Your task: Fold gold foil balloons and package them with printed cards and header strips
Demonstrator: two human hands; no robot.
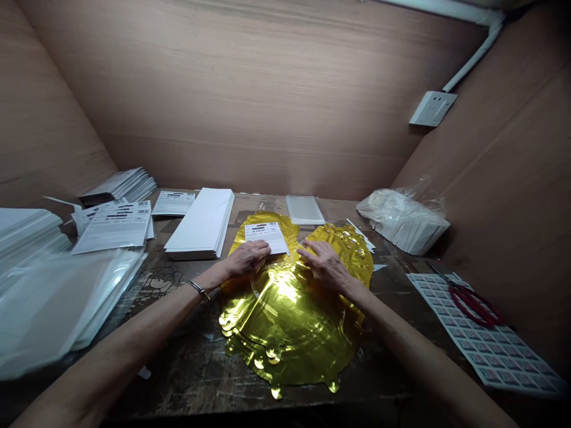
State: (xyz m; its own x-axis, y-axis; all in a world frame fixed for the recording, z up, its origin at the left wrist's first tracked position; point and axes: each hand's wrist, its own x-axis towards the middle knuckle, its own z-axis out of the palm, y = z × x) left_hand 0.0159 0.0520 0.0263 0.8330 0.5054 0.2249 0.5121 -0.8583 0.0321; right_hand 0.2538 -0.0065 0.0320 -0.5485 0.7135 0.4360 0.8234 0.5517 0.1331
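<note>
Flat, shiny gold foil balloons (pixel 307 339) with small rounded tabs lie in a stack before me. On their upper part rests a white printed card (pixel 274 235). My left hand (pixel 248 258) is closed at the card's lower left edge, its curled fingers on the foil; its fingertips are partly hidden. My right hand (pixel 325 264) has its fingers bent down on the foil right of the card, with thumb and index close together near a small pale bit. More crumpled gold foil (pixel 357 246) lies beyond my right hand.
Left are clear plastic sleeves (pixel 66 309), printed cards (pixel 118 223) and a stack of long white cards (pixel 203 220). A clear packet (pixel 306 210) lies behind the foil. On the right are a bag of white pieces (pixel 404 220), a sticker sheet (pixel 486 351) and red-handled scissors (pixel 475 303).
</note>
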